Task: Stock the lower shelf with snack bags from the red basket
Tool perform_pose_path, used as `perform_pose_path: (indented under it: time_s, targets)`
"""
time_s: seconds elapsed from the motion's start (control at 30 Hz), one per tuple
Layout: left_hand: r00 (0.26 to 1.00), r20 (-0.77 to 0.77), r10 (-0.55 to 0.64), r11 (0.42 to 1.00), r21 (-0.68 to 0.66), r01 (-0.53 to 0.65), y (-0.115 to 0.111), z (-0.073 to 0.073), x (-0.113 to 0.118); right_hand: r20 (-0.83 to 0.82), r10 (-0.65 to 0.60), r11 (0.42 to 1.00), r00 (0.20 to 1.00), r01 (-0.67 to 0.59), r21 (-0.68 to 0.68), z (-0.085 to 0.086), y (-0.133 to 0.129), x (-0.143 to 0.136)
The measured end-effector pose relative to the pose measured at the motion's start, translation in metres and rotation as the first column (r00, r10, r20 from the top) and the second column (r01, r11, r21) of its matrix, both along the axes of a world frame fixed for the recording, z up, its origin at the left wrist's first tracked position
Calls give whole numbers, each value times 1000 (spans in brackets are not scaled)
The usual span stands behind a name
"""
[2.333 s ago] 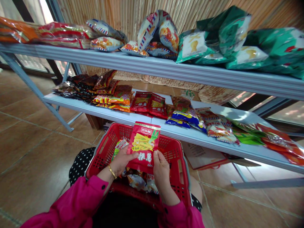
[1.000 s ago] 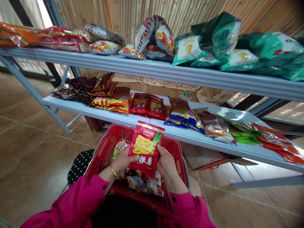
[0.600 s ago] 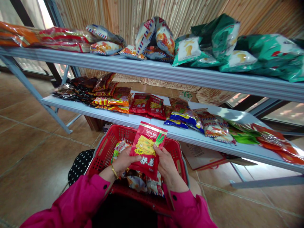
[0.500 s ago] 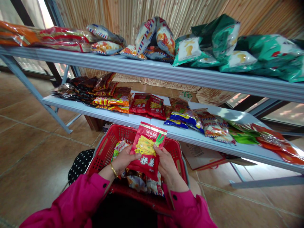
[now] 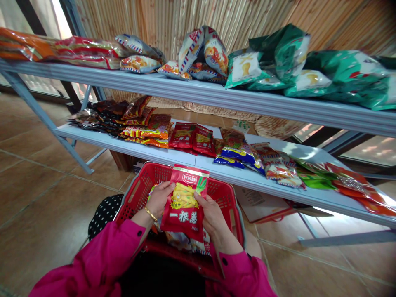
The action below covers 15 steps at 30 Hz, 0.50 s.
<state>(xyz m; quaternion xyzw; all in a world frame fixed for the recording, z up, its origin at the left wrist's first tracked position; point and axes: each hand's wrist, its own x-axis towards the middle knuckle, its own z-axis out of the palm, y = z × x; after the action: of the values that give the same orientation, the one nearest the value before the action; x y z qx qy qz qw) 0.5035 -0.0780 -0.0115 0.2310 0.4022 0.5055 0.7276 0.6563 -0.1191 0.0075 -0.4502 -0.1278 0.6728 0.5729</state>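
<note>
A red snack bag (image 5: 185, 202) with yellow sticks and a green onion printed on it is held upright, its front facing me. My left hand (image 5: 160, 199) pinches its left edge, thumb on the front. On the right edge, my right hand (image 5: 210, 214) grips it the same way, the other fingers hidden behind. Below the bag stands a red plastic basket (image 5: 136, 198), with several snack packets (image 5: 179, 240) in it, partly covered by the bag and my hands. Two like red bags (image 5: 203, 139) show on the lower shelf ahead.
The lower shelf (image 5: 182, 157) carries several piles of snack bags. On the upper shelf (image 5: 192, 88) lie green chip bags (image 5: 247, 68) and other packets. A cardboard box (image 5: 262, 204) is beneath the rack, and a black polka-dot cloth (image 5: 105, 212) lies left of the basket.
The red bag has shifted slightly left and down in both hands. My left hand has moved up its left edge, uncovering more of the printed lettering.
</note>
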Motion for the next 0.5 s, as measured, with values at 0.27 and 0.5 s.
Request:
perform_pose_path:
  time_s: [0.27,0.5]
  targets:
    - [992,-87,95,995,34,-93,0,-5,2,-5,-27,999,1000,27,-40,-3,2,-1]
    - [997,-31,70,997,18,-70,-1,-4,4,53,-90,990,995,95,-102,-4,6,1]
